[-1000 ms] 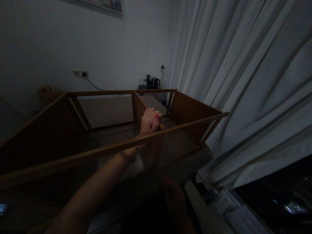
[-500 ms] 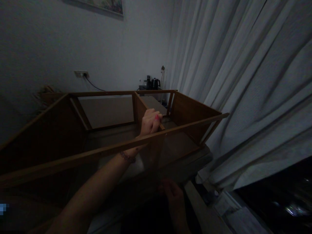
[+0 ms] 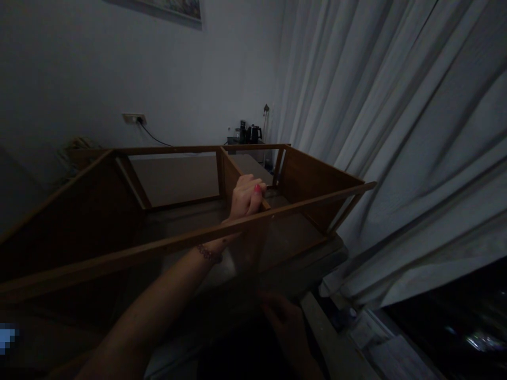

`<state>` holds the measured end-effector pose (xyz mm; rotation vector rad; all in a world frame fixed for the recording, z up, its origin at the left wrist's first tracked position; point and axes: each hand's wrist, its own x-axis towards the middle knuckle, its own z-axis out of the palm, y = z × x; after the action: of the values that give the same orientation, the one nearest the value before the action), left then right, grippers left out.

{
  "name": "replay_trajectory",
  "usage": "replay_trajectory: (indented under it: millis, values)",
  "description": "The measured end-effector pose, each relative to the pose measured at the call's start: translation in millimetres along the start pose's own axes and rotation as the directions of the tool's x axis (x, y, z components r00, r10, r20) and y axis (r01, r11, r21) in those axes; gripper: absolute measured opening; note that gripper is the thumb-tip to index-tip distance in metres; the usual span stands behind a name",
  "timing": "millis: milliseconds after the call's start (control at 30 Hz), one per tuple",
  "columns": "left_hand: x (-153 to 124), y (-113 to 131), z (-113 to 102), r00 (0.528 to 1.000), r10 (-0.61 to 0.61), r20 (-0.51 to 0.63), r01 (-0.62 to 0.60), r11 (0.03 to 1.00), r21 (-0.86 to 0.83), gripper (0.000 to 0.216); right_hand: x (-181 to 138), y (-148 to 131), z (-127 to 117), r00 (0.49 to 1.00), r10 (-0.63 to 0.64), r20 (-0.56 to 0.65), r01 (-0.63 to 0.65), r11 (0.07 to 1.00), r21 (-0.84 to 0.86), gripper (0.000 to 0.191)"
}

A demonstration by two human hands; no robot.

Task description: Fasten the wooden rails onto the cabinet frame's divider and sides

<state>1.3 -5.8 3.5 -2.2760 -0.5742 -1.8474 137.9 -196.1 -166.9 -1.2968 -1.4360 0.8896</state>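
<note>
A brown wooden cabinet frame [image 3: 317, 174] lies on its back in a dim room, open side up. A wooden divider panel [image 3: 229, 169] stands upright inside it. My left hand [image 3: 246, 196] is curled over the divider's top edge, where the near rail [image 3: 166, 245] crosses it. A bead bracelet [image 3: 208, 254] sits on that wrist. My right hand [image 3: 287, 322] is low in shadow in front of the frame, under the near rail. Its fingers look bent, but whether they hold anything is too dark to see.
White curtains [image 3: 396, 132] hang close along the frame's right side. A kettle [image 3: 253, 133] and small items stand on a stand in the far corner. A wall socket [image 3: 132, 118] with a cable is on the back wall. Dark windowsill clutter [image 3: 376, 338] lies lower right.
The view has shifted slightly. My left hand keeps its grip on the divider. My right hand has shifted slightly in the shadow below the rail.
</note>
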Motion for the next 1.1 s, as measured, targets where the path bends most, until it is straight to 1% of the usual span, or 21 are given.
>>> replay_trajectory:
  millis: [67, 133, 200, 300, 400, 500, 600, 667, 733, 833, 900, 967, 1033, 1100]
  values:
    - [0.2, 0.3, -0.3, 1.0, -0.003, 0.006, 0.003, 1.0, 0.009, 0.048, 1.2, 2.0, 0.9, 0.988, -0.151, -0.035, 0.147, 0.983, -0.11, 0.017]
    - [0.4, 0.2, -0.3, 1.0, 0.005, 0.01, -0.005, 1.0, 0.015, 0.047, 2.2, 4.3, 3.9, 0.95, -0.31, -0.046, 0.294, 0.931, -0.216, 0.02]
    - [0.4, -0.3, -0.1, 1.0, 0.012, 0.015, -0.012, 1.0, 0.018, 0.047, 2.5, 7.6, 8.1, 0.905, -0.423, -0.039, 0.393, 0.869, -0.301, 0.022]
    - [0.1, -1.3, 0.4, 1.0, 0.004, 0.021, -0.004, 1.0, 0.029, 0.048, 1.9, 14.3, 13.8, 0.862, -0.505, -0.045, 0.455, 0.81, -0.371, 0.022]
    - [-0.1, -1.9, 1.2, 1.0, 0.003, 0.017, -0.003, 0.999, 0.037, 0.049, 1.1, 20.7, 17.4, 0.84, -0.536, -0.089, 0.465, 0.794, -0.39, 0.018]
    - [0.1, -1.6, 1.7, 1.0, 0.023, 0.0, -0.023, 0.999, 0.038, 0.049, 0.7, 23.1, 20.4, 0.836, -0.52, -0.176, 0.431, 0.82, -0.378, 0.016]
    - [0.3, -0.6, 1.4, 1.0, 0.021, -0.014, -0.02, 0.999, 0.037, 0.048, 0.4, 20.3, 24.0, 0.83, -0.47, -0.3, 0.358, 0.862, -0.359, 0.017]
    - [0.0, -0.1, 0.8, 1.0, 0.017, -0.009, -0.017, 1.0, 0.023, 0.046, -0.1, 16.7, 26.2, 0.839, -0.395, -0.374, 0.283, 0.904, -0.32, 0.022]
    - [-0.4, -0.1, 0.3, 1.0, 0.018, -0.009, -0.018, 1.0, 0.011, 0.045, -1.0, 12.8, 27.8, 0.867, -0.267, -0.421, 0.181, 0.955, -0.233, 0.027]
    - [-0.9, -1.2, 0.6, 1.0, 0.013, -0.004, -0.013, 1.0, 0.012, 0.045, -3.3, 7.0, 29.7, 0.904, -0.074, -0.421, 0.045, 0.996, -0.077, 0.03]
    - [-1.0, -2.0, 1.0, 1.0, 0.007, 0.008, -0.007, 1.0, 0.02, 0.046, -4.9, 3.6, 30.8, 0.913, -0.018, -0.407, 0.015, 1.0, -0.01, 0.031]
    - [-0.7, -2.1, 1.1, 1.0, 0.008, 0.011, -0.009, 1.0, 0.027, 0.047, -6.1, 1.7, 31.3, 0.921, -0.001, -0.389, 0.004, 1.0, 0.006, 0.032]
    - [-0.3, -1.5, 0.6, 1.0, 0.008, 0.003, -0.008, 0.999, 0.037, 0.048, -6.6, 2.9, 30.4, 0.931, -0.004, -0.366, -0.002, 1.0, -0.016, 0.031]
    - [0.1, -0.9, -0.1, 1.0, 0.006, 0.006, -0.006, 0.999, 0.046, 0.048, -6.8, 8.5, 27.5, 0.94, -0.055, -0.336, 0.036, 0.997, -0.062, 0.029]
